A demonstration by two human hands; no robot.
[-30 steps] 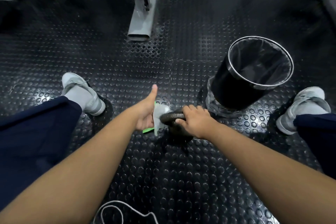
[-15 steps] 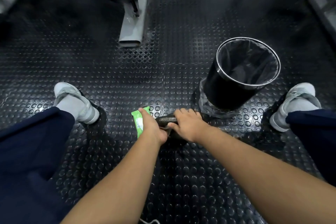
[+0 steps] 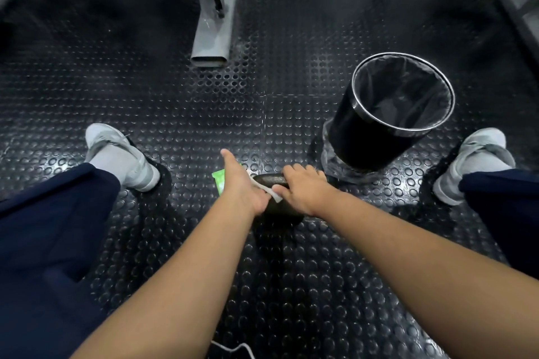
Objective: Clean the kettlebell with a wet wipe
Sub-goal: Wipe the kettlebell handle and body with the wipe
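A: So, where is the kettlebell [image 3: 277, 198]?

B: Centre of the frame, on the studded rubber floor [image 3: 291, 285]. The right hand [image 3: 306, 192] curls its fingers over the handle; the left hand [image 3: 242, 189] presses a wet wipe [image 3: 272, 192] on it, thumb out.

A: Handling?

B: Probably heavy, hard iron; hold the handle. The wipe is soft. A bin [image 3: 388, 114] stands at right, a green wipe pack [image 3: 219, 179] beside the hand.

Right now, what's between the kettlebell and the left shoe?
In the head view: the left hand with the white wipe, the green wipe pack, then bare studded floor up to the left shoe; kettlebell.
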